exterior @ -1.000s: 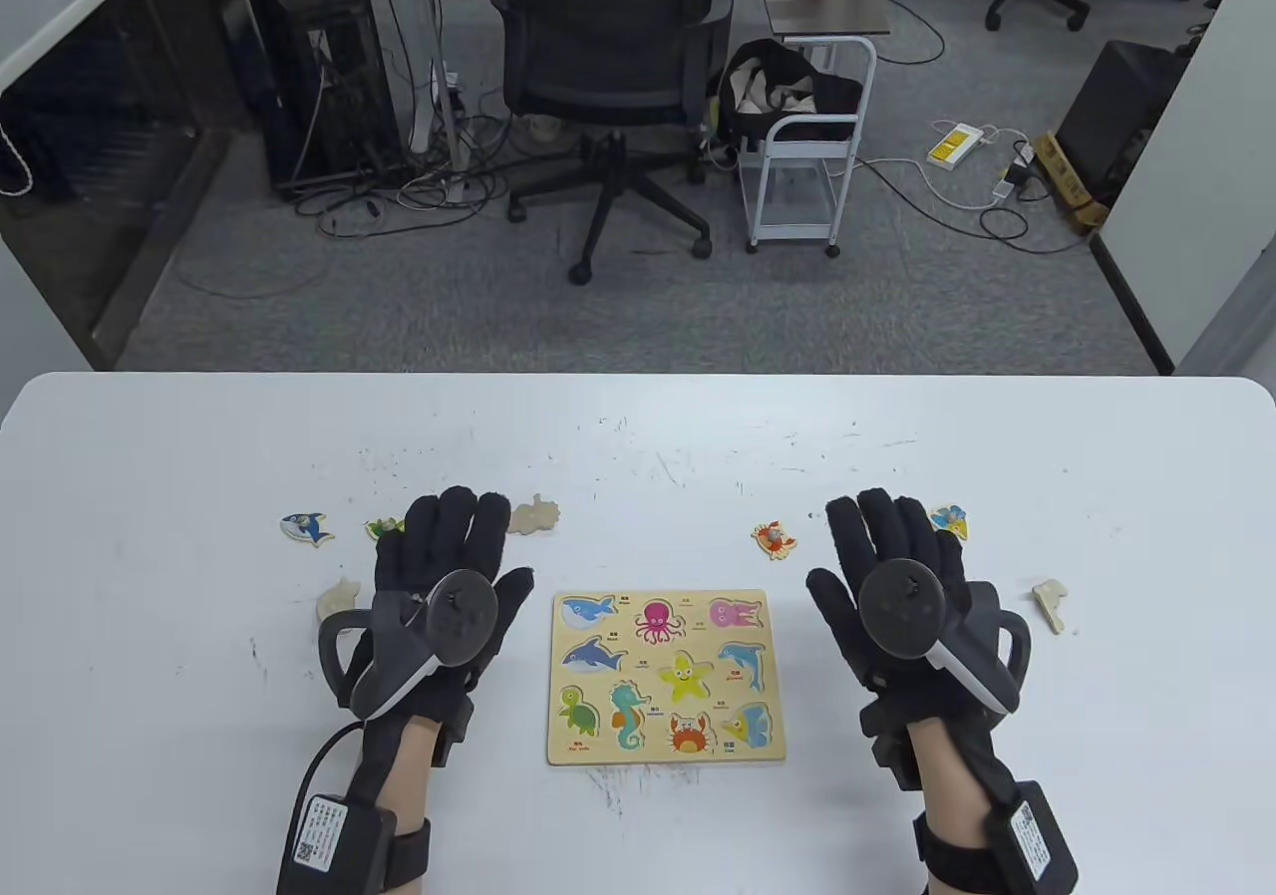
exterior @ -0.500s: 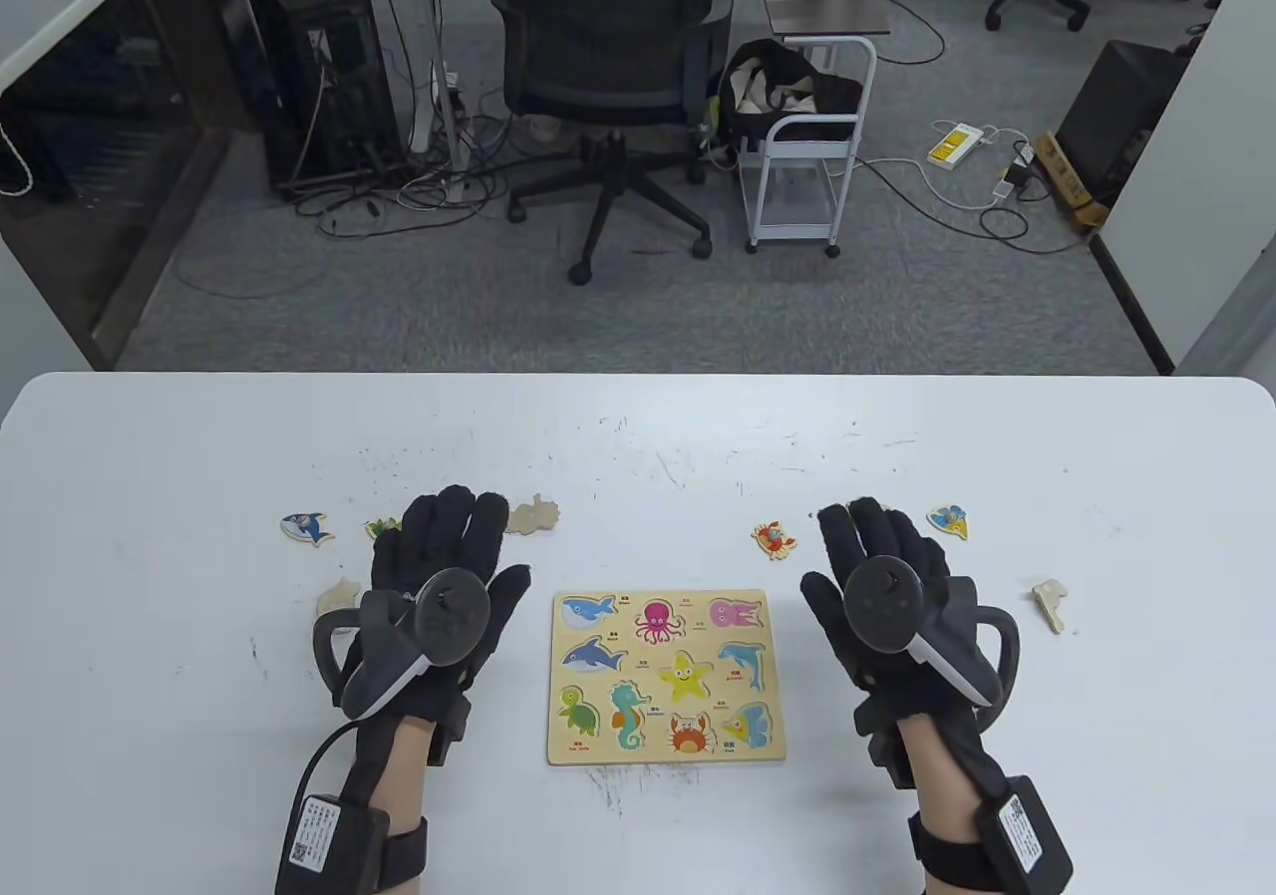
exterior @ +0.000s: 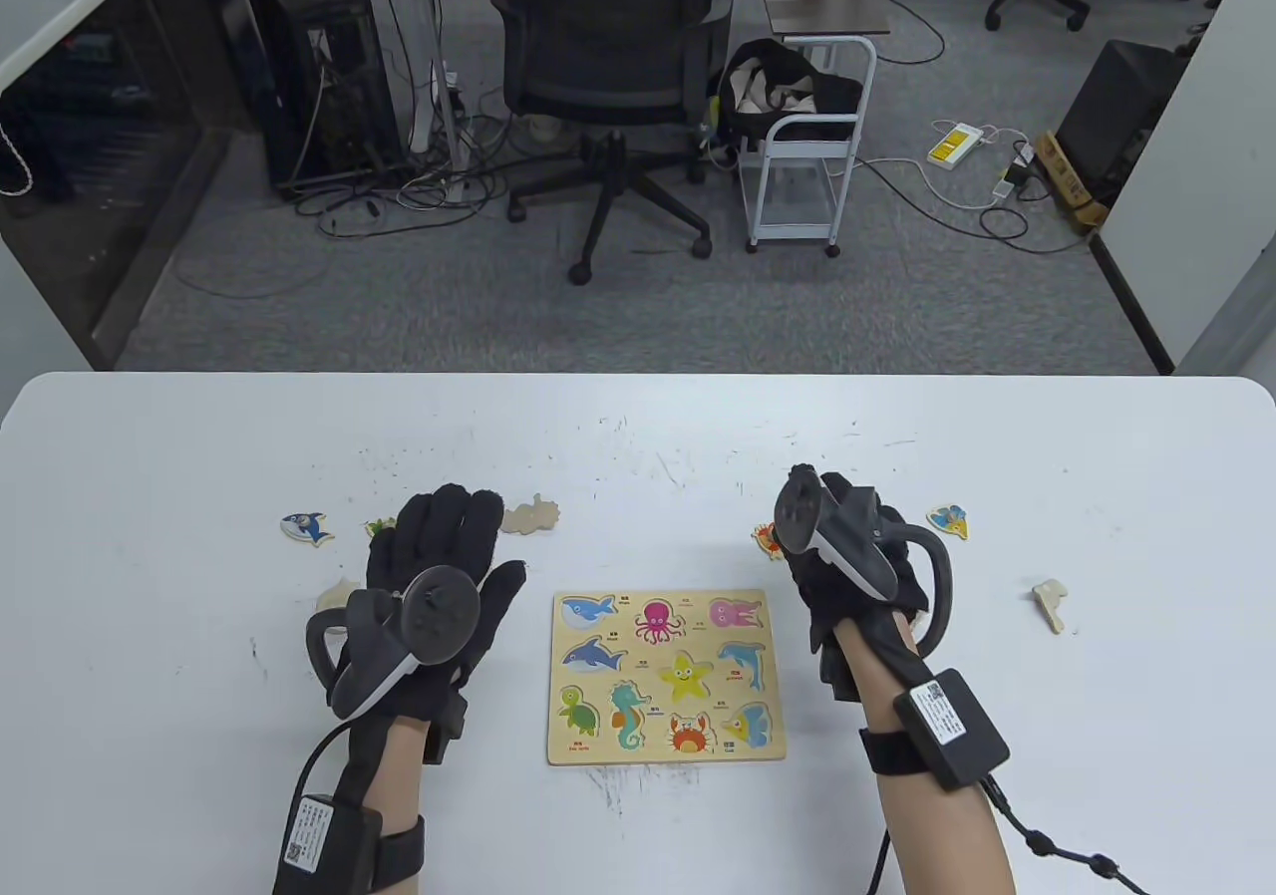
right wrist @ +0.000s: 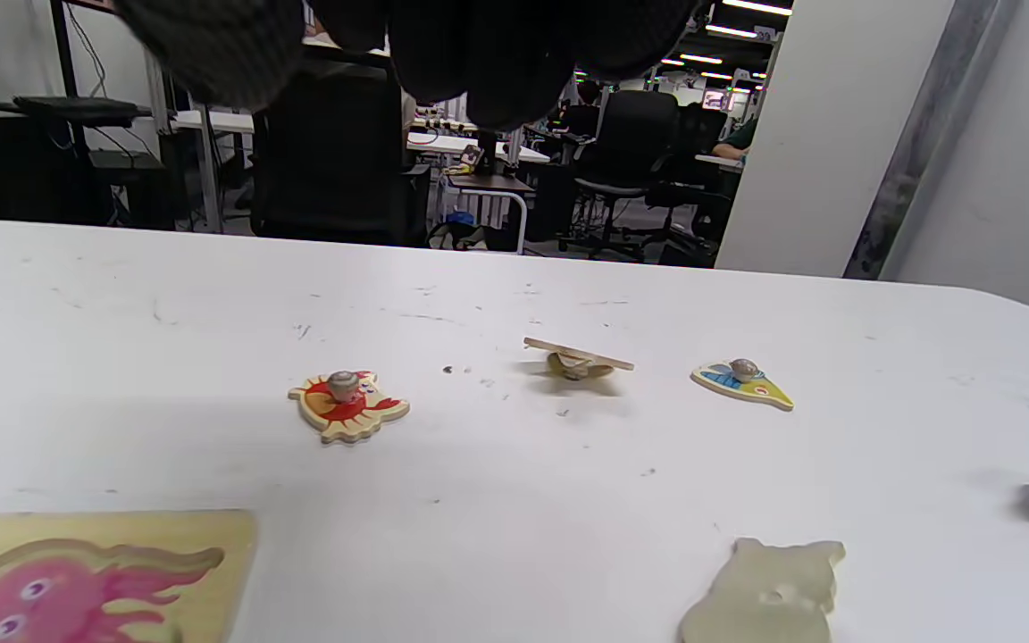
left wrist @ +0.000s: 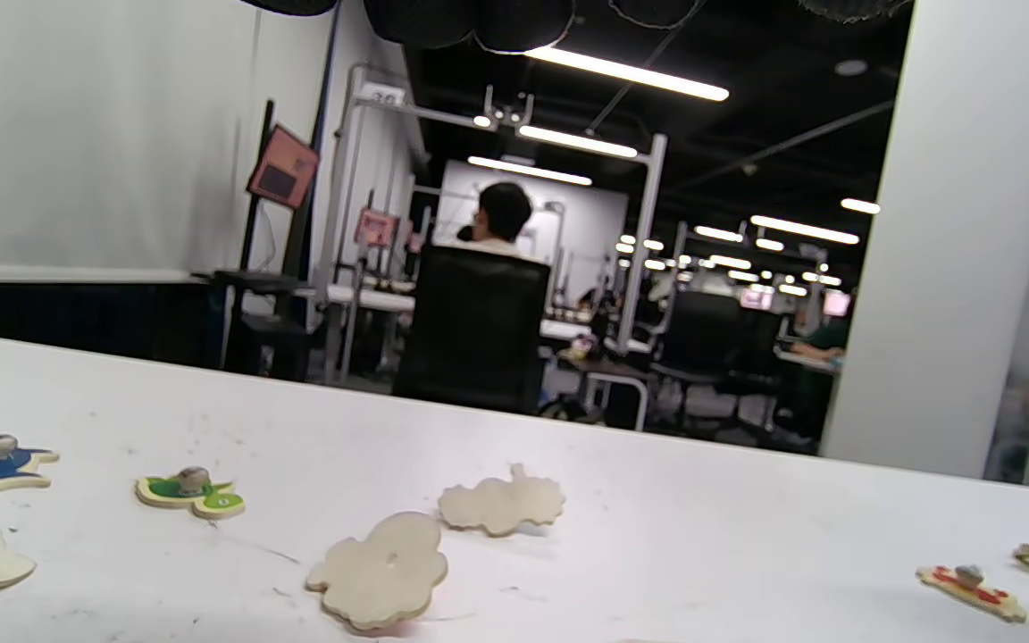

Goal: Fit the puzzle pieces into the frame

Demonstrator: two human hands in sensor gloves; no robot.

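Table view shows both hands empty, left hand (exterior: 439,561) flat and spread, right hand (exterior: 847,556) relaxed near the crab piece (exterior: 766,538) lying beyond the frame (exterior: 666,678) on the counter (exterior: 638,437); light, rigid wood, probably best pinched by its knob.

Black office chair (exterior: 608,88) and white rolling cart (exterior: 807,152) beyond the table's far edge, cables (exterior: 399,187) at far left.

Bright, even overhead light; soft shadows, slightly blurred wrist views.

Frame (exterior: 666,677) between scattered pieces (exterior: 306,527)
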